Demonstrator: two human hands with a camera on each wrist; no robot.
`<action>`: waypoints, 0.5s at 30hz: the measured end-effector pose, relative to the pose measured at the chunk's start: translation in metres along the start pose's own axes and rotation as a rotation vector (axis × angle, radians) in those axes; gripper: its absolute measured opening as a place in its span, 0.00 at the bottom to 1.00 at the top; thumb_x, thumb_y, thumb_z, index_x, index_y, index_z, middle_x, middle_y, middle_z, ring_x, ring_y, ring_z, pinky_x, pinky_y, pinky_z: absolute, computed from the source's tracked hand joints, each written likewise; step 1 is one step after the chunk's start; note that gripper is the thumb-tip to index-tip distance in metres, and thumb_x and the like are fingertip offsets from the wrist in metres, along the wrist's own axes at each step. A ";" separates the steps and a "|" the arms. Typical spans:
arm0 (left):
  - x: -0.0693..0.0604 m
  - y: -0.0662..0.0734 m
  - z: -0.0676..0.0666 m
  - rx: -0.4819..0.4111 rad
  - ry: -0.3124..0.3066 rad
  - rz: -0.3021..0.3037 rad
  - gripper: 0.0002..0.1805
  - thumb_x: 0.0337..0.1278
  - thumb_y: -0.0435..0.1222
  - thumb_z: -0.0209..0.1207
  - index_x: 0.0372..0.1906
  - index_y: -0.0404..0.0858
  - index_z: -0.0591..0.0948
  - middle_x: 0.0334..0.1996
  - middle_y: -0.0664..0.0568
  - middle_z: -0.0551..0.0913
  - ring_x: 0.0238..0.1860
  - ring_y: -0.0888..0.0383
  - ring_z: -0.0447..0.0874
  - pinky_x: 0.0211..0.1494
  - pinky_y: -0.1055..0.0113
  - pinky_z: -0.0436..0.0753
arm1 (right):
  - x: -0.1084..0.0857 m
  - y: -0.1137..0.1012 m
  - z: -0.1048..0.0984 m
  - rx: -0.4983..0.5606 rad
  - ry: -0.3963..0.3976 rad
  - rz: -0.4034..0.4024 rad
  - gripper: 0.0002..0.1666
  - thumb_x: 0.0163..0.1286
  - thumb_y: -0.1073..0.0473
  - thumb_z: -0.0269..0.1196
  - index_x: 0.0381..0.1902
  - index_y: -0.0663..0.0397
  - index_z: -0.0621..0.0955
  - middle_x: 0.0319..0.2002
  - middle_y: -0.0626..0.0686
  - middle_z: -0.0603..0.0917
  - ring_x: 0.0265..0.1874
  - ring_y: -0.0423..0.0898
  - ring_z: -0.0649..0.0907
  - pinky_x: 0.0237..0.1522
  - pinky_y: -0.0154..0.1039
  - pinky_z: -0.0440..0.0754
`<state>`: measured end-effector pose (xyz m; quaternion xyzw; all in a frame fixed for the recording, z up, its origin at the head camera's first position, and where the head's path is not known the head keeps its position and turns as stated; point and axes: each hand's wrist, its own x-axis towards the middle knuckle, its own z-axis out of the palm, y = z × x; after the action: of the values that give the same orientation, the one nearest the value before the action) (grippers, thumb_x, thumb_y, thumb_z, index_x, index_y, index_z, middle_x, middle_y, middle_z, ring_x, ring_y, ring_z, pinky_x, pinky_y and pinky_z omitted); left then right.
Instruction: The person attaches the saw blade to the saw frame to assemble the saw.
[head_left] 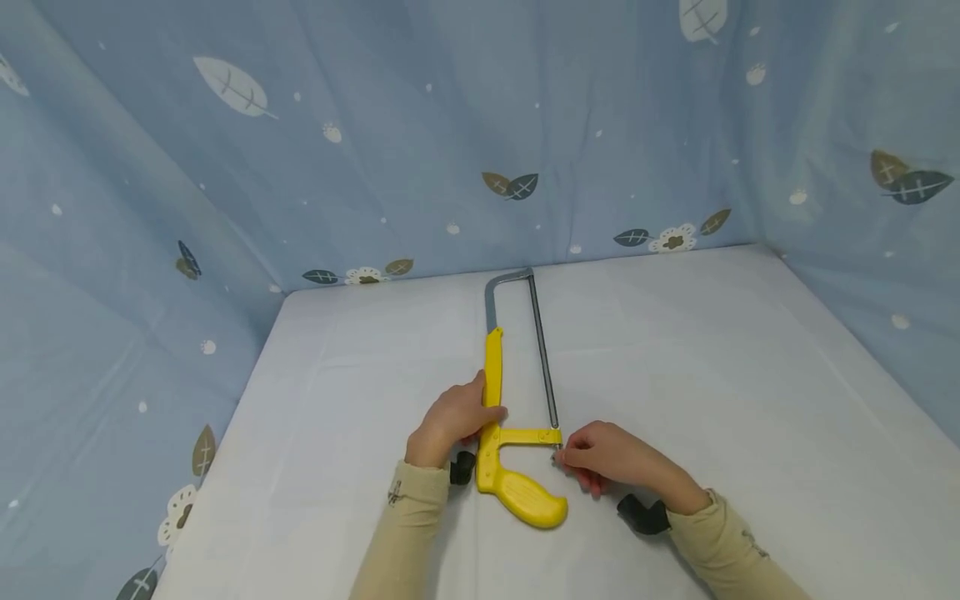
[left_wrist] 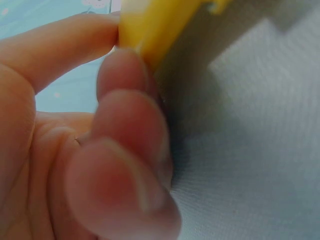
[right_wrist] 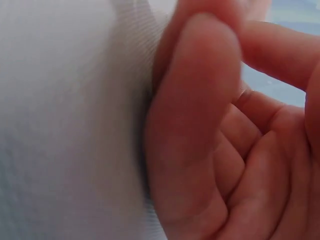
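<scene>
A hacksaw [head_left: 492, 367] with a yellow handle [head_left: 531, 500] and grey bow lies flat on the white-covered table in the head view. Its dark blade [head_left: 543, 346] runs along the right side. My left hand [head_left: 453, 412] grips the yellow part of the frame, thumb across it; the left wrist view shows the yellow edge [left_wrist: 155, 25] between thumb and fingers. At the blade's near end, my right hand [head_left: 611, 454] pinches a small metal wing nut [head_left: 556, 457] between thumb and forefinger. In the right wrist view, curled fingers [right_wrist: 195, 120] hide the nut.
A white cloth [head_left: 360, 400] covers the table. Blue curtains [head_left: 420, 142] with leaf prints hang along its back and sides. A black wrist strap piece [head_left: 462, 468] sits by the left wrist, and another black piece [head_left: 642, 514] by the right.
</scene>
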<state>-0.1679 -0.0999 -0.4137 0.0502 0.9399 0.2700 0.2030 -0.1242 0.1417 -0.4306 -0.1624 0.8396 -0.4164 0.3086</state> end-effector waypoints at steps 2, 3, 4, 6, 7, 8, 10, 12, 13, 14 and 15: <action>0.000 -0.001 0.001 0.005 0.002 -0.003 0.39 0.52 0.49 0.56 0.65 0.39 0.56 0.17 0.49 0.71 0.12 0.56 0.70 0.16 0.66 0.71 | 0.000 0.000 0.002 -0.013 0.017 0.009 0.22 0.61 0.42 0.56 0.20 0.53 0.78 0.12 0.48 0.75 0.10 0.43 0.74 0.15 0.36 0.72; 0.001 -0.001 0.002 0.008 0.003 -0.004 0.38 0.52 0.49 0.56 0.65 0.39 0.56 0.17 0.49 0.71 0.12 0.56 0.70 0.16 0.66 0.71 | 0.000 0.000 0.003 -0.018 0.028 0.013 0.22 0.60 0.42 0.56 0.19 0.53 0.78 0.12 0.48 0.75 0.09 0.43 0.74 0.15 0.36 0.72; 0.001 -0.001 0.002 0.010 0.006 -0.003 0.38 0.52 0.49 0.56 0.65 0.39 0.56 0.17 0.49 0.71 0.12 0.56 0.70 0.16 0.66 0.71 | 0.000 0.000 0.003 -0.022 0.035 0.016 0.22 0.60 0.42 0.56 0.19 0.53 0.78 0.12 0.48 0.75 0.09 0.43 0.74 0.15 0.36 0.72; 0.000 0.000 0.002 0.011 0.004 -0.006 0.39 0.52 0.50 0.56 0.66 0.39 0.55 0.17 0.49 0.71 0.12 0.56 0.70 0.16 0.66 0.71 | -0.001 -0.001 0.004 -0.026 0.044 0.022 0.23 0.59 0.41 0.57 0.19 0.53 0.78 0.11 0.48 0.75 0.09 0.43 0.74 0.15 0.37 0.73; 0.000 0.000 0.002 0.013 0.001 -0.010 0.40 0.52 0.50 0.56 0.67 0.39 0.54 0.18 0.49 0.71 0.12 0.56 0.70 0.17 0.66 0.71 | -0.001 -0.001 0.004 -0.026 0.048 0.027 0.23 0.59 0.40 0.57 0.19 0.53 0.78 0.11 0.48 0.75 0.09 0.43 0.74 0.15 0.37 0.73; 0.000 0.000 0.002 0.016 -0.001 -0.015 0.41 0.52 0.50 0.56 0.67 0.39 0.53 0.18 0.49 0.71 0.12 0.56 0.70 0.17 0.66 0.71 | -0.001 -0.001 0.005 -0.029 0.052 0.028 0.24 0.59 0.39 0.57 0.19 0.53 0.77 0.11 0.48 0.74 0.09 0.43 0.74 0.15 0.37 0.73; -0.001 0.001 0.002 0.018 -0.003 -0.024 0.43 0.52 0.50 0.56 0.69 0.39 0.50 0.19 0.49 0.72 0.12 0.56 0.70 0.17 0.66 0.72 | -0.001 -0.002 0.006 -0.045 0.062 0.031 0.25 0.58 0.38 0.56 0.18 0.52 0.77 0.10 0.48 0.74 0.08 0.43 0.74 0.15 0.37 0.72; -0.001 0.002 0.002 0.028 0.001 -0.034 0.44 0.53 0.49 0.55 0.69 0.39 0.48 0.20 0.49 0.72 0.12 0.56 0.70 0.16 0.66 0.72 | -0.001 -0.002 0.007 -0.080 0.077 0.028 0.26 0.57 0.36 0.56 0.18 0.52 0.77 0.09 0.47 0.73 0.08 0.43 0.73 0.14 0.37 0.71; -0.002 0.002 0.002 0.036 0.004 -0.034 0.43 0.54 0.49 0.54 0.69 0.38 0.48 0.20 0.48 0.72 0.11 0.56 0.70 0.16 0.66 0.72 | -0.001 -0.003 0.007 -0.099 0.086 0.025 0.26 0.57 0.35 0.56 0.18 0.51 0.77 0.09 0.47 0.72 0.07 0.42 0.72 0.14 0.37 0.70; -0.002 0.002 0.002 0.044 0.008 -0.035 0.43 0.54 0.48 0.54 0.69 0.38 0.48 0.20 0.48 0.73 0.11 0.57 0.70 0.16 0.66 0.72 | 0.000 -0.003 0.008 -0.119 0.094 0.021 0.26 0.56 0.34 0.56 0.18 0.50 0.76 0.08 0.47 0.71 0.07 0.42 0.71 0.14 0.36 0.69; -0.002 0.002 0.003 0.052 0.012 -0.032 0.42 0.54 0.47 0.53 0.69 0.37 0.48 0.20 0.48 0.73 0.11 0.57 0.70 0.16 0.66 0.71 | 0.000 -0.003 0.009 -0.136 0.101 0.021 0.26 0.56 0.34 0.56 0.18 0.49 0.76 0.07 0.46 0.71 0.07 0.42 0.71 0.14 0.36 0.69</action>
<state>-0.1646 -0.0972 -0.4138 0.0388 0.9485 0.2424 0.2002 -0.1178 0.1344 -0.4321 -0.1531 0.8822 -0.3627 0.2585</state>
